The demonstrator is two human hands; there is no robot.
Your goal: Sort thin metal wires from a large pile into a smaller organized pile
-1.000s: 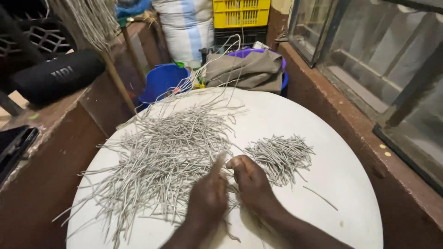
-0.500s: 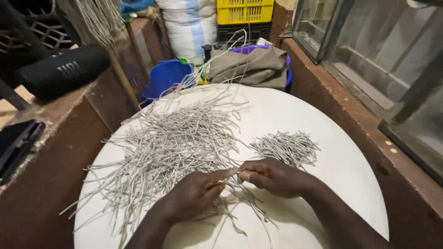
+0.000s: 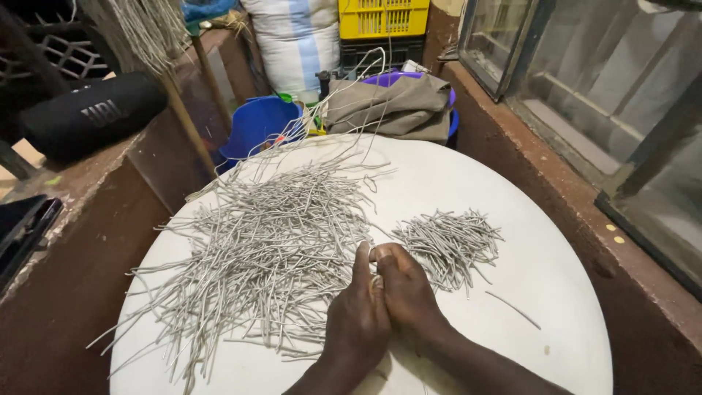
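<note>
Head view: both hands are pressed together side by side on the round white table [image 3: 556,241], left hand [image 3: 358,322] and right hand [image 3: 406,289] pinching a few grey strands [image 3: 376,281] between the fingertips. The big loose pile [image 3: 270,241] sits just left of the hands, its strands mostly pointing away toward the table's far edge. The small sorted bunch [image 3: 450,245] lies just right, nearer the right hand.

Round white table [image 3: 512,183]: near rim cut off at bottom edge; fingertips [image 3: 376,256] pressed together, perhaps pinching a hidden strand.
</note>
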